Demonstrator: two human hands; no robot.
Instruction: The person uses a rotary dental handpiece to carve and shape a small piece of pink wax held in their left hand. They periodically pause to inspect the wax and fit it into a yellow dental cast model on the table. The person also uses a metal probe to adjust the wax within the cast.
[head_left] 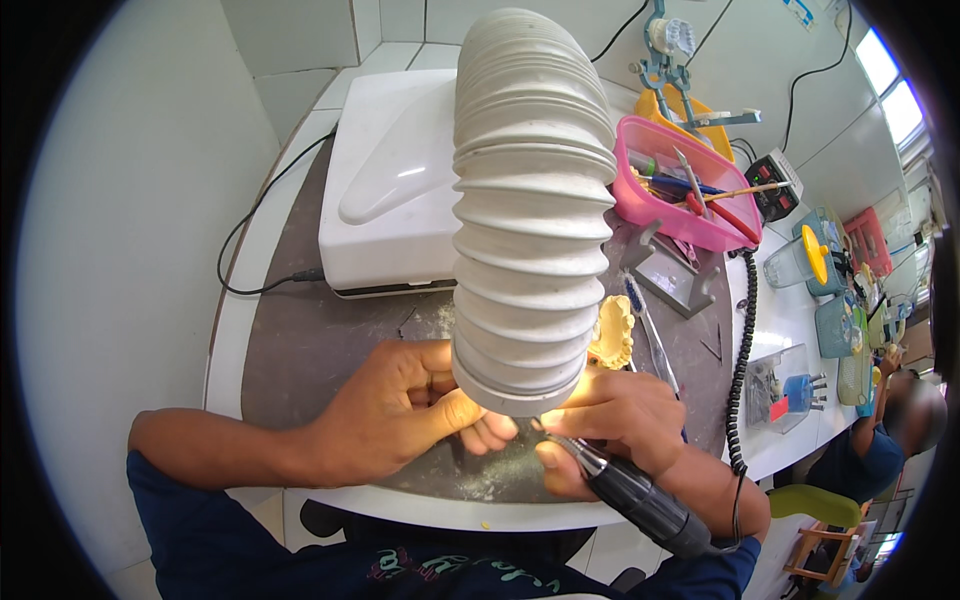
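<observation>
My right hand (625,415) grips a black rotary handpiece (650,505) with a metal nose, its tip pointing up and left. My left hand (385,425) is closed in a pinch just left of that tip; the hose mouth hides whatever its fingers hold. A white corrugated suction hose (530,240) hangs right over both hands, and bright light falls on the fingertips below its rim. A yellow plaster dental model (612,332) lies just beyond my right hand. Pale dust is scattered on the grey mat (300,370).
Behind the hose stands a white housing (390,180). Far right are a pink bin of hand tools (690,225), a grey cradle (672,278) and a blue articulator (662,70). A brush (650,330), a coiled cord (742,380) and a clear box (775,390) lie rightward. A co-worker (880,440) sits beyond.
</observation>
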